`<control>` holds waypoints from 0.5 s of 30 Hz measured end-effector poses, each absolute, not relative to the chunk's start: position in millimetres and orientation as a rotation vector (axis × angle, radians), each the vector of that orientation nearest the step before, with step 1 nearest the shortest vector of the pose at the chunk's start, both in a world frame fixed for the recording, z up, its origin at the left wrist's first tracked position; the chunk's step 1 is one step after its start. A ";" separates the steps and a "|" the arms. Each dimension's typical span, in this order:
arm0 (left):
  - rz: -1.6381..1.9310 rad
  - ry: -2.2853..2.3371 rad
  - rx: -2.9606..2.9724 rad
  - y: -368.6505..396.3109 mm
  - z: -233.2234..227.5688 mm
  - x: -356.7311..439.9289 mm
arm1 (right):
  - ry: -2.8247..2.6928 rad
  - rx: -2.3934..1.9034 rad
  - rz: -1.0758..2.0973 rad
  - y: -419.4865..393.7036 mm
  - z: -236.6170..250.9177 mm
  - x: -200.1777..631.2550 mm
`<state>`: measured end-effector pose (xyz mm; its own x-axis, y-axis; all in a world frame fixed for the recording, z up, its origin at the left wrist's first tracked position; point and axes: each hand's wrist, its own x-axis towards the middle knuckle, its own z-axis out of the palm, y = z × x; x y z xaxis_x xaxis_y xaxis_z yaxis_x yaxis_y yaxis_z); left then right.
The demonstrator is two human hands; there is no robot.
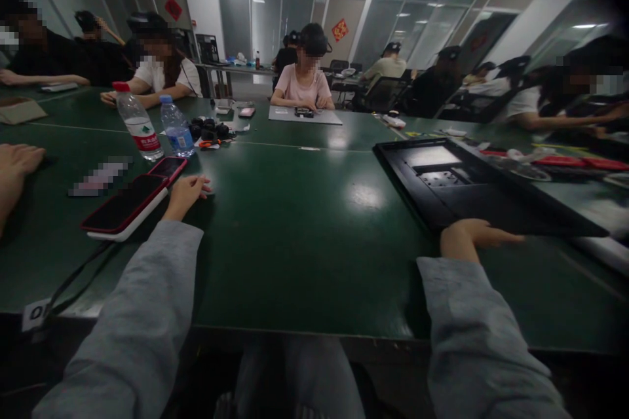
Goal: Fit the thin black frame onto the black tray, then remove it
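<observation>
My left hand (185, 196) rests on the green table just right of a phone in a red case (128, 201), its fingers loosely bent and apart, with nothing visible in them. A white slab (132, 226) lies under that phone, and a smaller red-edged device (168, 169) sits behind it. On the right, my right hand (474, 236) grips the near edge of a large black plastic panel (491, 193), which looks like a monitor's back cover. Its fingers run along and partly under that edge. The panel has a recessed section with a light rectangle.
Two water bottles, one red-capped (139, 124) and one blue-capped (177, 127), stand at the back left beside dark round parts (209, 129) and orange-handled pliers (211, 143). Across the table, a person (304, 82) works over a grey mat (280, 114). Someone's hand (17, 160) rests at far left.
</observation>
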<state>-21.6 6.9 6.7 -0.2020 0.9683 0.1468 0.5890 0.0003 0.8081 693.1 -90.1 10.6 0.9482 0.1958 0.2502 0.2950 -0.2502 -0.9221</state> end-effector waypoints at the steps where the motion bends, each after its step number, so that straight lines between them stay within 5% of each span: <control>1: 1.091 1.819 1.601 7.2 6.4 -22.1 | -0.127 -1.850 -0.162 -89.1 7.6 696.3; 11: 1.138 1.814 1.594 11.6 1.6 -24.3 | 0.359 -1.899 -0.143 -60.3 2.0 755.8; 15: 1.145 1.801 1.583 10.2 3.2 -22.5 | 0.299 -1.835 -0.387 -61.3 2.2 751.0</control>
